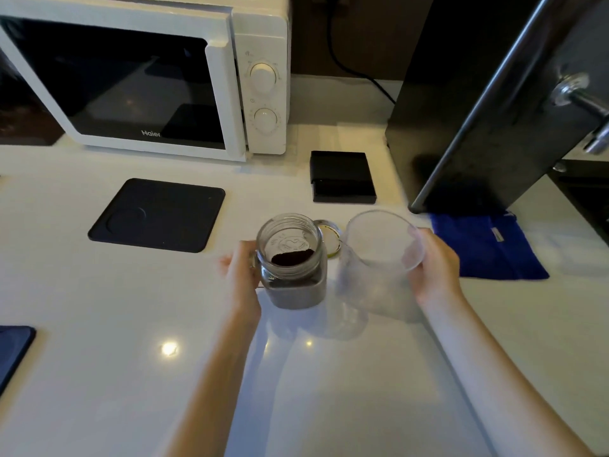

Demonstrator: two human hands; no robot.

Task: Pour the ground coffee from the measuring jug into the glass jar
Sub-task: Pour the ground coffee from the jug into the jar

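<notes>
I've got both hands in shot, down the middle of the white counter. My left hand is wrapped round the side of the glass jar, fingers curled on its nine o'clock wall. The jar stands upright on the counter, mouth open, and I can see dark ground coffee heaped inside it, banked toward the six o'clock side.

My right hand grips the measuring jug at its three o'clock side, thumb over the rim. The jug is clear plastic, blurred, and sits just beside the jar at its three o'clock; whether its base touches the counter I can't tell. It looks empty from here.

Between jar and jug, at twelve o'clock behind them, the jar's lid lies flat on the counter.

Round the edges: a white microwave at eleven o'clock, a black square mat at ten o'clock of the jar, a small black scale at one o'clock, a blue cloth at three o'clock beyond my right hand, and a dark machine looming at two o'clock.
</notes>
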